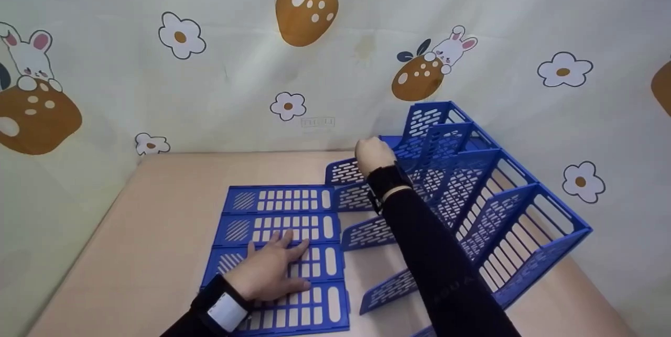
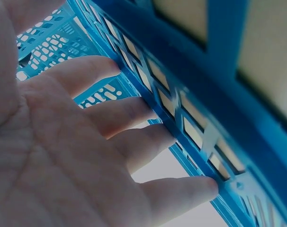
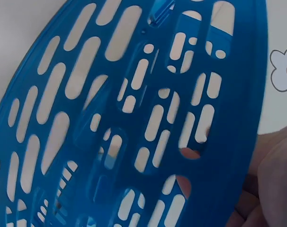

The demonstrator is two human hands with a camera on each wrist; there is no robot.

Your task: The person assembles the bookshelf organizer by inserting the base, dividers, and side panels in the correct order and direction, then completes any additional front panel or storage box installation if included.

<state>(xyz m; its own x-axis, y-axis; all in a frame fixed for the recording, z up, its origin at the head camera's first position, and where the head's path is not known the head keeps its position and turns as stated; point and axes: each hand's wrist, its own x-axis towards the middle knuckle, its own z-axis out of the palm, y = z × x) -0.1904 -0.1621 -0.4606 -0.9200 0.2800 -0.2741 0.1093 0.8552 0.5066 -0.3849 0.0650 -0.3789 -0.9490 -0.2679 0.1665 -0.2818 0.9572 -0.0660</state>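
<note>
A blue plastic file rack lies unfolded on the table. Its flat slotted panel [image 1: 272,326] is on the left, with upright perforated dividers [image 1: 367,235] to the right of it. My left hand [image 1: 272,269] rests on the flat panel with fingers spread; in the left wrist view its fingertips [image 2: 207,187] touch the grid. Farther back, my right hand [image 1: 375,154] grips the edge of a perforated divider [image 3: 181,156]. In the right wrist view, the thumb [image 3: 281,175] is on one side of that divider and fingers show behind its slots.
The rack's slatted back frame [image 1: 561,211] stands at the right, with further dividers joined to it. Behind the pinkish table top [image 1: 131,232] hangs a pale cloth [image 1: 225,75] printed with rabbits and flowers.
</note>
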